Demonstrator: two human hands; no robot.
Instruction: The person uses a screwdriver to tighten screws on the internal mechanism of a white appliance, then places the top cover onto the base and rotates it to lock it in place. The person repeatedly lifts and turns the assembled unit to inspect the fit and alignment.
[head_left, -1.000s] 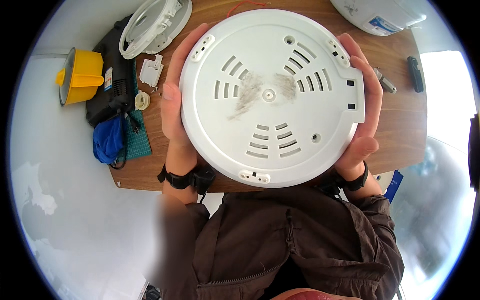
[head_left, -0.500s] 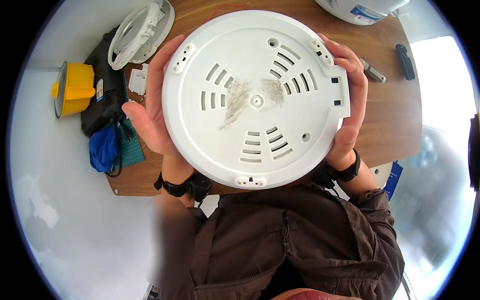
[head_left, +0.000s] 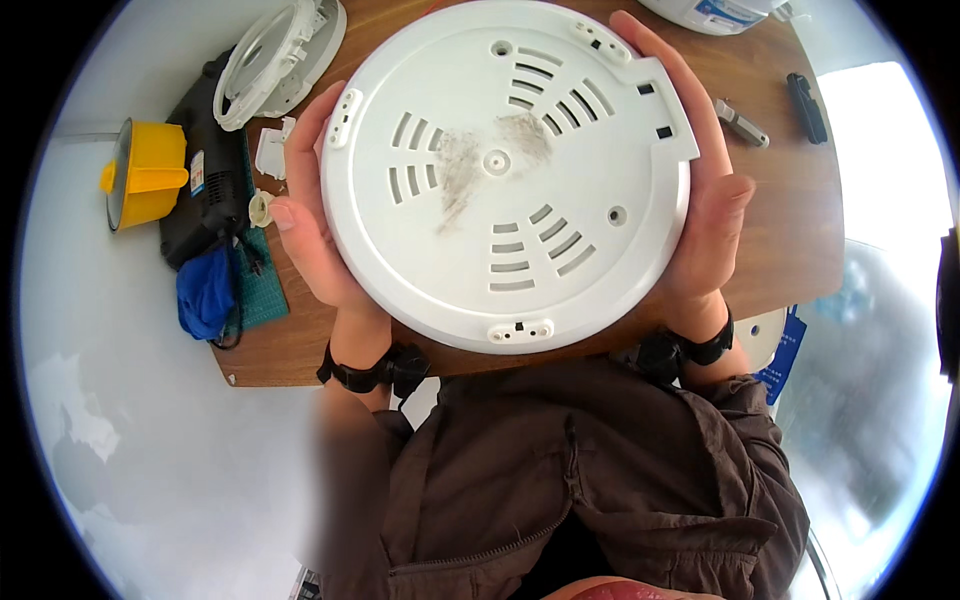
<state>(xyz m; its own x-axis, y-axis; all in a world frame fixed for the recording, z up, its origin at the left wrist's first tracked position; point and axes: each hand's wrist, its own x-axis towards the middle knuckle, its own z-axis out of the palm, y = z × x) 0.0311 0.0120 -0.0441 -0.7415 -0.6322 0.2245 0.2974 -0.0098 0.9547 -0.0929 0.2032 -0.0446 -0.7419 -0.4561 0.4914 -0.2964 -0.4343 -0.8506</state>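
Note:
Between my hands I hold a round white plastic appliance base [head_left: 580, 190], its vented underside facing up. Slotted vents, small screw holes and foot pads mark it, with dark smudges around the central boss. My left hand [head_left: 315, 235] supports the left rim, its thumb stretched away from the edge. On the right rim, my right hand [head_left: 705, 225] presses with palm and fingers, its thumb off the plastic. Parts of the fingers are hidden behind the base.
The wooden table [head_left: 770, 220] carries a white ring-shaped part [head_left: 270, 70], a black device [head_left: 205, 165], a yellow container [head_left: 150, 175], a blue cloth-like item [head_left: 207, 295] and a green mat [head_left: 265, 295]. A grey-handled tool [head_left: 742, 124], dark clip-like object [head_left: 808, 108] and white appliance [head_left: 715, 12] lie right.
The base has moved away from me, slightly left, and turned a little counterclockwise. My right thumb has come off its rim. A small pale round piece now shows beside my left thumb.

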